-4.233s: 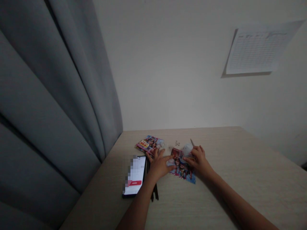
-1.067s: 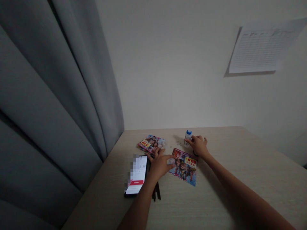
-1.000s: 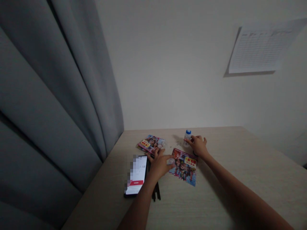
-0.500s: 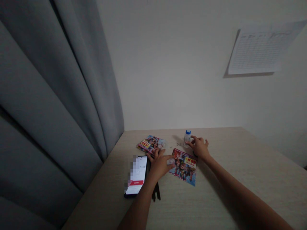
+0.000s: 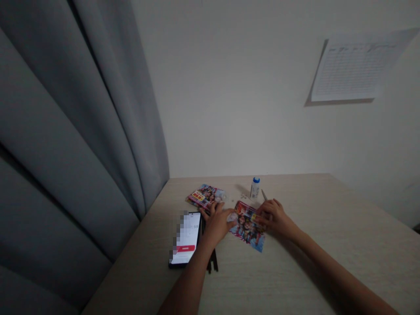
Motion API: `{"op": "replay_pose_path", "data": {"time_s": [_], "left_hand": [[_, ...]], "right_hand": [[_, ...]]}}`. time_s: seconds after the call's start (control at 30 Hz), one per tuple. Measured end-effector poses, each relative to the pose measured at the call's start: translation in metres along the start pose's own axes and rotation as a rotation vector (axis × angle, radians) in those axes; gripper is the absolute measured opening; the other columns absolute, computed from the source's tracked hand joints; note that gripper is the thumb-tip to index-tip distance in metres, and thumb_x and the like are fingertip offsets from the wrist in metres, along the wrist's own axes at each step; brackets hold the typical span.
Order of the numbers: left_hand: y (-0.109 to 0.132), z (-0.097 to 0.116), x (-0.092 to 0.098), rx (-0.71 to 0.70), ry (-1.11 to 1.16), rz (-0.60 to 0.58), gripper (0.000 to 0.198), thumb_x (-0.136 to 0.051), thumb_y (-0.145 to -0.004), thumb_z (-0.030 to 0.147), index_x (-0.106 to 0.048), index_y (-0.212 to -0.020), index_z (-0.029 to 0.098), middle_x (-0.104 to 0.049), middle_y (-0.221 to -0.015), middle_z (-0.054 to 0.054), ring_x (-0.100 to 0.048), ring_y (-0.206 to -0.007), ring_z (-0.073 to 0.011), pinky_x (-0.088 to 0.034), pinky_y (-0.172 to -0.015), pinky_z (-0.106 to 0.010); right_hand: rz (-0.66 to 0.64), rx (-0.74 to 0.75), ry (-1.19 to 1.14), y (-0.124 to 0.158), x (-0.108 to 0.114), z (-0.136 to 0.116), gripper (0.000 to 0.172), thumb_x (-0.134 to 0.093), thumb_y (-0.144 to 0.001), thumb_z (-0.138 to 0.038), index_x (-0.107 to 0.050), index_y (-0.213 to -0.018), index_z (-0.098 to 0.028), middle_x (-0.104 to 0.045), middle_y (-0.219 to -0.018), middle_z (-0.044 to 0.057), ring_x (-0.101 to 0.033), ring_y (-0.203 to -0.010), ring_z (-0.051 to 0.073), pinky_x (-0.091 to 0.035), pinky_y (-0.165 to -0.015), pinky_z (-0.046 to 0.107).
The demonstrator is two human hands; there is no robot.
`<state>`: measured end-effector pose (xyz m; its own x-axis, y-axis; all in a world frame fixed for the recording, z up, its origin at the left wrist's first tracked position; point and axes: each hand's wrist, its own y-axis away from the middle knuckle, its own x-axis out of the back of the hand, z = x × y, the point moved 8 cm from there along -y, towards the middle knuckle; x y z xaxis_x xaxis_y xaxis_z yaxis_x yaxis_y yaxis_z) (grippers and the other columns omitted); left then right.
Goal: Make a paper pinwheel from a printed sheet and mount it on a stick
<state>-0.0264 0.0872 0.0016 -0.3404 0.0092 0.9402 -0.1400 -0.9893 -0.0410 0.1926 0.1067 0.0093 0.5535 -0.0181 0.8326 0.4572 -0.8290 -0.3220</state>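
A colourful printed flyer (image 5: 248, 229) lies on the table between my hands. My left hand (image 5: 217, 224) is open, fingers spread, with its thumb and forefinger at the flyer's left edge, near a small round clear piece (image 5: 232, 217). My right hand (image 5: 274, 220) has its fingers closed at the flyer's upper right edge. Behind that hand, a thin pointed grey tool (image 5: 264, 195) sticks out; its other end is hidden. A small white bottle with a blue cap (image 5: 255, 189) stands upright beyond the flyer.
More flyers (image 5: 203, 195) lie at the back left. A lit phone (image 5: 186, 240) and several dark strips (image 5: 215, 260) lie beside my left forearm. Tiny pale bits (image 5: 243, 196) are scattered near the bottle. A grey curtain (image 5: 98, 131) hangs left; a wall (image 5: 246, 109) stands behind.
My right hand has left the bottle and come down and nearer to the flyer's upper right part. The pointed tool now shows behind it. My left hand has barely moved.
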Motion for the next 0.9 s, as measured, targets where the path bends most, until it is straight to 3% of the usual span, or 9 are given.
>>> {"op": "replay_pose_path", "data": {"time_s": [0.17,0.47,0.73,0.9], "left_hand": [[0.0,0.001,0.0,0.014,-0.035,-0.018,0.039,-0.063,-0.088,0.05,-0.064,-0.126,0.042,-0.043,-0.153,-0.003,-0.018,-0.146,-0.0385,0.006,-0.108,-0.079],[0.0,0.0,0.001,0.006,-0.01,0.041,0.034,-0.064,-0.087,0.048,-0.067,-0.12,0.042,-0.048,-0.148,-0.003,-0.022,-0.145,-0.0372,0.008,-0.107,-0.079],[0.003,-0.001,0.0,0.038,-0.017,-0.045,0.046,-0.064,-0.085,0.054,-0.061,-0.13,0.045,-0.04,-0.156,-0.003,-0.012,-0.149,-0.0397,0.005,-0.107,-0.079],[0.004,0.001,0.001,0.058,-0.017,-0.08,0.05,-0.064,-0.083,0.057,-0.06,-0.132,0.045,-0.036,-0.159,-0.003,-0.009,-0.15,-0.0398,0.005,-0.112,-0.074]], "right_hand": [[-0.052,0.108,-0.043,0.011,-0.004,-0.017,0.022,-0.07,-0.082,-0.044,-0.071,-0.096,-0.026,-0.07,-0.102,0.007,-0.052,-0.115,0.029,-0.034,-0.106,0.05],[-0.123,0.092,-0.114,0.017,0.0,-0.016,0.02,-0.075,-0.078,-0.044,-0.073,-0.088,-0.026,-0.07,-0.102,0.006,-0.051,-0.115,0.028,-0.039,-0.103,0.047],[-0.185,0.115,-0.016,0.02,-0.005,-0.025,0.028,-0.078,-0.072,-0.042,-0.076,-0.098,-0.032,-0.067,-0.115,0.004,-0.049,-0.119,0.03,-0.034,-0.107,0.051],[-0.194,0.092,0.041,0.019,-0.006,-0.027,0.034,-0.077,-0.069,-0.041,-0.075,-0.101,-0.032,-0.067,-0.116,0.004,-0.049,-0.121,0.033,-0.026,-0.111,0.056]]}}
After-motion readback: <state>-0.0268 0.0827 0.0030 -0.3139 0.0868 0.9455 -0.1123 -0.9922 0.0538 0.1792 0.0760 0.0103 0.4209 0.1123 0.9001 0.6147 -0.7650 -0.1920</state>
